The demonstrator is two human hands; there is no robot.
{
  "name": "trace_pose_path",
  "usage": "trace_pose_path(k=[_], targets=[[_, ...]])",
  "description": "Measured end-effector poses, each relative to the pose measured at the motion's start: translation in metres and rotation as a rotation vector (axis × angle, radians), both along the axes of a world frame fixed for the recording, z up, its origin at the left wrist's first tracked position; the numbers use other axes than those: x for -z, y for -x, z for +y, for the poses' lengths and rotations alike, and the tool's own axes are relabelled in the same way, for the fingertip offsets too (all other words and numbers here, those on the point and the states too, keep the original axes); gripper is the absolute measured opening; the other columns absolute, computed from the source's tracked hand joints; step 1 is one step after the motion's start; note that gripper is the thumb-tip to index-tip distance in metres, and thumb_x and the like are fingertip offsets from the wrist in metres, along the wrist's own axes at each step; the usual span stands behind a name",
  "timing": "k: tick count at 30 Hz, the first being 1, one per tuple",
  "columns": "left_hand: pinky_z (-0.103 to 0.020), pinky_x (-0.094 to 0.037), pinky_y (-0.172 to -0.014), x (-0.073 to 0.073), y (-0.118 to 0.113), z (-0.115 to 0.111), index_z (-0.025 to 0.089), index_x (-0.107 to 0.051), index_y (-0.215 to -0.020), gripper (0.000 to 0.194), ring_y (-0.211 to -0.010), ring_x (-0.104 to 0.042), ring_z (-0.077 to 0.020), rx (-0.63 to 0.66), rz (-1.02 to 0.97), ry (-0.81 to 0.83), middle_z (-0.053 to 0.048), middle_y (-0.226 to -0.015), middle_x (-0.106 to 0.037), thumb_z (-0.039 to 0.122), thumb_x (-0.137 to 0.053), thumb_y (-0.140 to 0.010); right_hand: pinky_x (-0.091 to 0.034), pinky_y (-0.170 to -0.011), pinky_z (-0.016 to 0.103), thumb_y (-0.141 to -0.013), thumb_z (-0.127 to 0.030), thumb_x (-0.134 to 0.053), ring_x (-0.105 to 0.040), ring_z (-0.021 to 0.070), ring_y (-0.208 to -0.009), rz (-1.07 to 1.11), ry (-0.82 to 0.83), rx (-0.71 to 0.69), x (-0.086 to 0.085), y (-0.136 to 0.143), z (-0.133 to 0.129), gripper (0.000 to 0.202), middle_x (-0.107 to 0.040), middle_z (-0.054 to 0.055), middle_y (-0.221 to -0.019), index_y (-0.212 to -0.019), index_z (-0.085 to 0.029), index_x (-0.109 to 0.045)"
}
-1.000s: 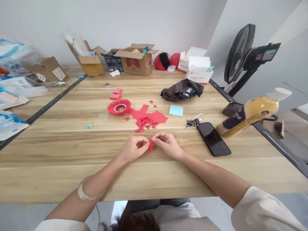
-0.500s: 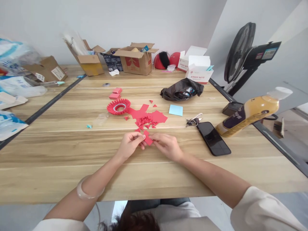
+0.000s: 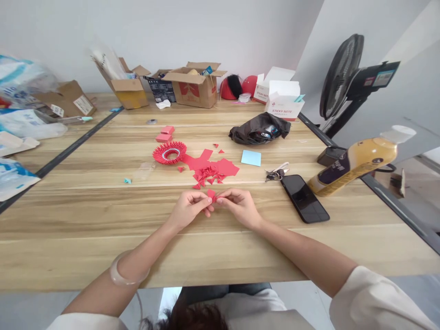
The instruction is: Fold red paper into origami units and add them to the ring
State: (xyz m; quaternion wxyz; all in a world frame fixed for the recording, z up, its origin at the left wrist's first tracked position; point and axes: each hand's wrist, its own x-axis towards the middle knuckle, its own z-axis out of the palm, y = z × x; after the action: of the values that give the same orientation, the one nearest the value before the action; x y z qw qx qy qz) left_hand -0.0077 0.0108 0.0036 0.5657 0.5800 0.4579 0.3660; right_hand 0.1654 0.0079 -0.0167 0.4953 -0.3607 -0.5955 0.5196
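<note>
Between my two hands is a small slip of red paper (image 3: 211,194), bent near its lower end. My left hand (image 3: 190,208) pinches it from the left with thumb and fingers. From the right, my right hand (image 3: 239,207) grips the folded end between thumb and forefinger. Just beyond my fingers lies a pile of small folded red paper triangles (image 3: 207,174), with flat red paper sheets (image 3: 227,167) beside and under it. A ring of interlocked red folded pieces (image 3: 169,152) with a pale inner band sits to the left of the pile.
Two stacks of red paper (image 3: 164,137) lie behind the ring. To the right are a blue sticky-note pad (image 3: 250,157), keys (image 3: 276,174), a black phone (image 3: 305,198) and a tilted yellow bottle (image 3: 354,160). A black plastic bag (image 3: 259,128) and cardboard boxes (image 3: 195,89) stand farther back.
The red slip, flatter and longer before, is now bent over at its lower end. My right fingers have closed in on it, and both hands are slightly nearer each other.
</note>
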Motion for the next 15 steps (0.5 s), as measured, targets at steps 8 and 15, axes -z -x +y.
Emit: trace_pose_path(k=[8,15], targets=[[-0.022,-0.046,-0.051,-0.0049,-0.0042,-0.0039,0.012,-0.065,-0.063,0.019,-0.048,-0.059,-0.0111,0.03,0.032,0.004,-0.004,-0.06,-0.067,0.027,-0.061,-0.074,-0.049,-0.058,0.027,-0.063,-0.033,-0.073,-0.06,0.0125,-0.058,0.202,0.29,0.001,-0.0017,0.0037,0.0005,0.022,-0.066,0.001,-0.063,-0.068,-0.015,-0.061],[-0.022,-0.046,-0.049,-0.0047,-0.0041,-0.0043,0.012,-0.066,-0.063,0.021,-0.046,-0.059,-0.0121,0.037,0.077,0.021,-0.006,-0.062,-0.068,0.029,-0.061,-0.074,-0.047,-0.055,0.025,-0.059,-0.031,-0.075,-0.058,0.0114,-0.054,0.176,0.313,0.018,-0.0064,0.0039,-0.0004,0.024,-0.063,0.0,-0.058,-0.066,-0.014,-0.06]])
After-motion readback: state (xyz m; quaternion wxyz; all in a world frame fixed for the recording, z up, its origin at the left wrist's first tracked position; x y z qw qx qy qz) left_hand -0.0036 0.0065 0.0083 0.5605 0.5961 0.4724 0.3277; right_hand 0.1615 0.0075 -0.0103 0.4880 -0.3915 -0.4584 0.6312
